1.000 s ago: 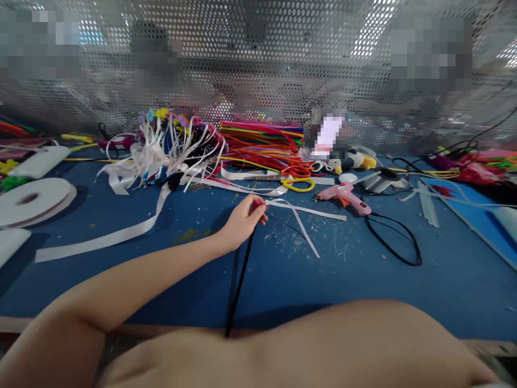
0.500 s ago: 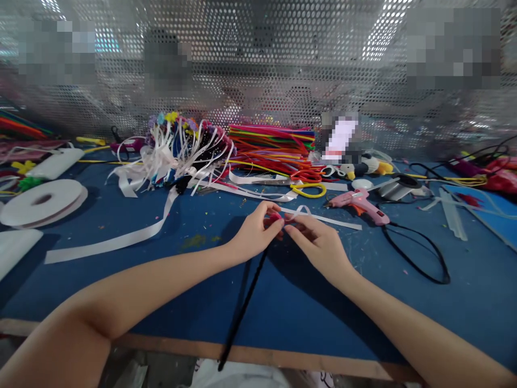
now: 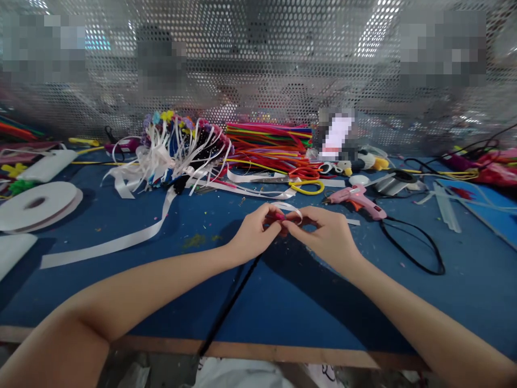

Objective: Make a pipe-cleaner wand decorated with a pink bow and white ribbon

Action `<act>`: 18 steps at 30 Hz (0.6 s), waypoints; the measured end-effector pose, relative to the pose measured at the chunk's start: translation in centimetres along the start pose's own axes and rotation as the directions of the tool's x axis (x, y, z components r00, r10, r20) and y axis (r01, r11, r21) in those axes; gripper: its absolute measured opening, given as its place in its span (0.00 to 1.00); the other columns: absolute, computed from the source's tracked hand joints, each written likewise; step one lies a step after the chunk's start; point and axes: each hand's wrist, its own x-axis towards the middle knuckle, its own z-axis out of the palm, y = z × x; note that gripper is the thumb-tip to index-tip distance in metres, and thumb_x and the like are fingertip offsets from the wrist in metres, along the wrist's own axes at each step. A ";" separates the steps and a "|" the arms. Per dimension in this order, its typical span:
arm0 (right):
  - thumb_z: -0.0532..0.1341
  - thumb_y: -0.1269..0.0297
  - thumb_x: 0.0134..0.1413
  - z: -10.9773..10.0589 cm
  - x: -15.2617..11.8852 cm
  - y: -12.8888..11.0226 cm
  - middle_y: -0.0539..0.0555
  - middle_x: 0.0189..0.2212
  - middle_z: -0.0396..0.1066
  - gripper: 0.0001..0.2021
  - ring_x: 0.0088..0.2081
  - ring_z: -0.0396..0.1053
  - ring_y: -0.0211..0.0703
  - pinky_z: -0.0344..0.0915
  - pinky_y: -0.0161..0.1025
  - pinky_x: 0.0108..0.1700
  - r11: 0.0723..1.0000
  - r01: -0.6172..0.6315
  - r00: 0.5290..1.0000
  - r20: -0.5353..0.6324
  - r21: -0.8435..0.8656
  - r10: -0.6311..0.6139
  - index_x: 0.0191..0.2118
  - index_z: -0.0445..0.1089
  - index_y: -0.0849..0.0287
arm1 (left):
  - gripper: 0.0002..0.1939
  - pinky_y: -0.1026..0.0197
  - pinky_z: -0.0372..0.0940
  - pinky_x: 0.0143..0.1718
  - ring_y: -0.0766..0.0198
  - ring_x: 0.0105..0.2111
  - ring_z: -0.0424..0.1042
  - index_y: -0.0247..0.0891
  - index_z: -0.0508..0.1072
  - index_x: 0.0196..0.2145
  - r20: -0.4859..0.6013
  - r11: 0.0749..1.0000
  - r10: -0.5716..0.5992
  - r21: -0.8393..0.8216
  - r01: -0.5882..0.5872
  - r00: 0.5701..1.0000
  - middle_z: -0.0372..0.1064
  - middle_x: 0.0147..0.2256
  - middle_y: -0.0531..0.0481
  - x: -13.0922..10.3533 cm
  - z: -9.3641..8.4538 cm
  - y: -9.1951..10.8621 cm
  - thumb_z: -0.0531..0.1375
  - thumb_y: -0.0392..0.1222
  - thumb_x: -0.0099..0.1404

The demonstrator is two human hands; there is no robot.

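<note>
My left hand (image 3: 256,231) is closed in a pinch at the middle of the view, on a small pink piece (image 3: 279,215) that the fingers partly cover. From below this hand a black fuzzy stem (image 3: 230,304) slants down past the table's front edge. My right hand (image 3: 321,229) is pinched close against the left fingertips, with a thin white ribbon (image 3: 288,207) looping over between the two hands. Which part of the ribbon or pink piece the right fingers grip is hidden.
Yellow-handled scissors (image 3: 307,186) lie behind the hands, and a pink glue gun (image 3: 357,201) with a black cord at the right. Ribboned flowers (image 3: 161,156) and coloured stems (image 3: 269,134) are piled behind. A white ribbon roll (image 3: 56,202) lies left.
The ribbon loop has tightened into an arc over the fingertips, and my right hand has turned flatter. The black stem's lower end has swung left. The whole view has shifted slightly.
</note>
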 end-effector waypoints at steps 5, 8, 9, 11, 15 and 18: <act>0.64 0.65 0.53 0.1 -0.2 1.0 0.50 0.30 0.79 0.05 0.31 0.75 0.41 0.68 0.36 0.34 0.999 -0.002 1.000 -0.003 0.041 0.002 0.34 0.78 0.56 | 0.03 0.56 0.73 0.41 0.63 0.35 0.77 0.37 0.68 0.38 -0.018 0.999 -0.032 -0.037 0.032 0.999 0.71 0.36 0.50 0.3 0.0 -0.5 0.57 0.38 0.67; 0.63 0.66 0.52 0.2 -0.5 1.8 0.50 0.29 0.78 0.05 0.30 0.75 0.41 0.67 0.36 0.34 0.999 -0.001 1.000 0.000 0.034 0.001 0.34 0.78 0.57 | 0.03 0.55 0.74 0.41 0.63 0.34 0.78 0.37 0.69 0.38 -0.012 0.998 -0.038 -0.052 0.038 0.999 0.72 0.35 0.50 0.4 0.2 -0.8 0.58 0.37 0.66; 0.63 0.66 0.52 0.2 -0.6 1.9 0.50 0.29 0.78 0.05 0.30 0.74 0.40 0.67 0.36 0.34 0.999 -0.001 1.000 0.008 0.034 0.001 0.34 0.78 0.57 | 0.02 0.55 0.74 0.41 0.63 0.33 0.78 0.37 0.69 0.37 -0.012 0.998 -0.039 -0.055 0.039 0.999 0.72 0.34 0.50 0.4 0.2 -0.8 0.58 0.37 0.66; 0.63 0.67 0.52 0.3 -0.7 2.1 0.50 0.29 0.78 0.06 0.30 0.74 0.40 0.67 0.36 0.35 0.999 0.002 1.000 0.012 0.036 -0.002 0.34 0.77 0.57 | 0.02 0.55 0.74 0.40 0.62 0.33 0.78 0.37 0.69 0.36 -0.004 0.998 -0.041 -0.047 0.040 0.999 0.73 0.33 0.50 0.4 0.3 -0.8 0.59 0.37 0.65; 0.62 0.66 0.52 0.4 -0.8 2.0 0.50 0.27 0.76 0.04 0.29 0.72 0.39 0.65 0.35 0.34 0.999 0.002 1.000 -0.003 0.035 -0.002 0.32 0.76 0.58 | 0.04 0.57 0.73 0.37 0.61 0.32 0.78 0.37 0.68 0.36 0.031 0.999 -0.035 -0.001 0.035 0.999 0.74 0.31 0.50 0.3 0.2 -0.4 0.60 0.39 0.65; 0.62 0.66 0.51 0.4 -0.8 1.9 0.49 0.25 0.74 0.04 0.27 0.70 0.37 0.64 0.34 0.32 1.000 0.019 1.000 0.007 0.020 -0.019 0.29 0.73 0.58 | 0.04 0.58 0.72 0.37 0.62 0.31 0.77 0.37 0.69 0.37 0.073 1.000 -0.028 0.016 0.027 0.997 0.74 0.30 0.50 0.2 0.2 -0.2 0.60 0.39 0.65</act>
